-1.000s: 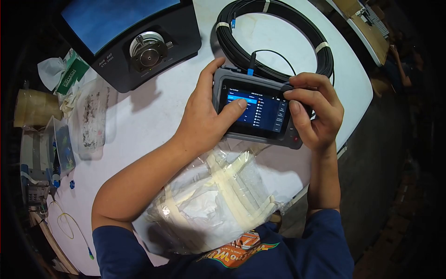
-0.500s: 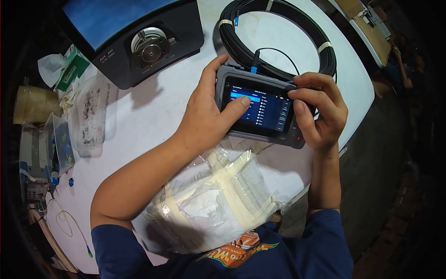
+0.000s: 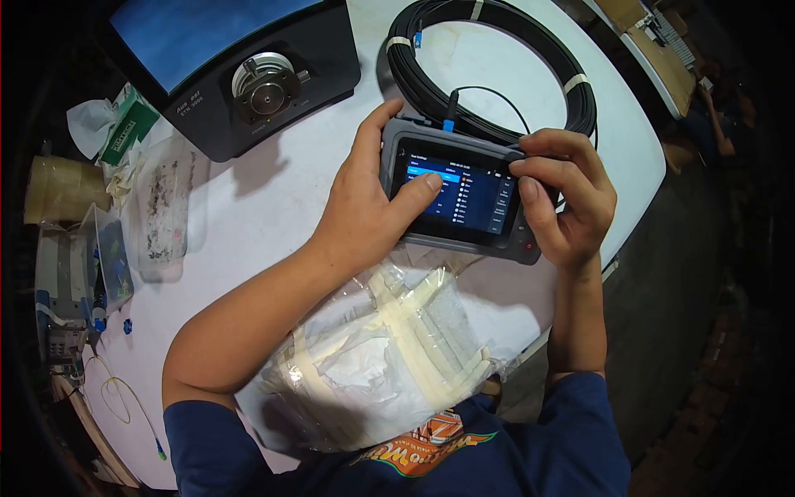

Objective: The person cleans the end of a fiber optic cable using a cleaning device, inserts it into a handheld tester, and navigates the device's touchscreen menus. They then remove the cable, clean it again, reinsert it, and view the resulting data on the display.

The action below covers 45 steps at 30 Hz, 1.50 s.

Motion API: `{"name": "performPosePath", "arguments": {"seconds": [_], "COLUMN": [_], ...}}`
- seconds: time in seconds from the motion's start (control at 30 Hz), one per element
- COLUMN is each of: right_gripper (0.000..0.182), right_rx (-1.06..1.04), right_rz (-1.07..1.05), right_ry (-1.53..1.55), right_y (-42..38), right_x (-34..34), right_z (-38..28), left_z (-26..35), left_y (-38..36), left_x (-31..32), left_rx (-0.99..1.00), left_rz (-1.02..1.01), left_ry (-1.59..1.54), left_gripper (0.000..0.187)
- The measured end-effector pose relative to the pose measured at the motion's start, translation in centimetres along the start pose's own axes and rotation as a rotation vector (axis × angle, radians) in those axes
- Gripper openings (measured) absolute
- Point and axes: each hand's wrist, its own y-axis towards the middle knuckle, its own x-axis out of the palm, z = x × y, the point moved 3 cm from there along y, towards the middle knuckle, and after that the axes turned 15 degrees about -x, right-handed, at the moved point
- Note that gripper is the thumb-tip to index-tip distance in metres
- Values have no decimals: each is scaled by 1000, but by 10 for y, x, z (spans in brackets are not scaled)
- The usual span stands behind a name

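A grey handheld fibre tester [image 3: 451, 244] with a lit settings screen is tilted up over the table between my hands. My left hand [image 3: 364, 195] grips its left side, fingers behind it and thumb on the screen's highlighted row. At the upper right corner, my right hand [image 3: 571, 190] holds the edge between curled fingers and thumb. A blue-ended connector [image 3: 450, 120] with a thin black cable is plugged into the tester's top edge. That cable runs toward a coil of black cable [image 3: 400, 70] behind it. Below lies a clear plastic-wrapped package with cream tape [image 3: 414, 331].
A black inspection unit with a screen [image 3: 323, 58] stands at the upper left. Left of it are a green-and-white wipes box [image 3: 128, 128], a clear lidded tray [image 3: 166, 207] and a plastic bin [image 3: 112, 248]. A thin yellow fibre cord [image 3: 124, 393] lies at the lower left. Another person [image 3: 720, 124] is at far right.
The whole view has shifted very slightly. Both hands keep their hold on the tester, and the left thumb stays on the same part of the screen.
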Motion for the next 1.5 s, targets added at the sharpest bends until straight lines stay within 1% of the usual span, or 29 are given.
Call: {"name": "performPosePath", "arguments": {"seconds": [0.13,0.23,0.37,0.63,0.8,1.03,1.1,1.17,1.23,1.33,1.43,1.5], "right_gripper": [13,13,14,13,14,14,14,16,20,24,27,29], "right_rx": [6,-3,-4,15,-17,14,-39,-12,-103,-129,-108,-96], "right_rz": [19,9,-3,-6,-21,-8,-25,-30,-138,-203,-196,-231], "right_ry": [33,17,9,8,-1,4,8,29,-66,-108,-101,-116], "right_y": [-1,-1,0,-1,1,1,3,4,9,13,12,13], "right_x": [2,-1,0,-1,0,0,2,2,1,1,6,5], "right_z": [2,0,1,0,0,-2,-3,-4,-9,-14,-15,-16], "left_z": [0,1,1,0,0,-1,0,0,1,1,-1,-2], "left_y": [0,-1,1,0,1,1,2,1,1,1,1,2], "left_x": [0,0,0,0,0,1,0,0,0,1,1,0], "left_rx": [13,-24,-1,-22,8,-1,-3,-14,-44,-30,-22,-18], "left_rz": [12,-5,2,2,14,12,20,29,14,18,26,30], "left_ry": [26,-9,2,9,28,9,20,30,-9,-13,5,8], "left_gripper": [81,81,80,80,80,78,78,78,77,76,76,76]}}
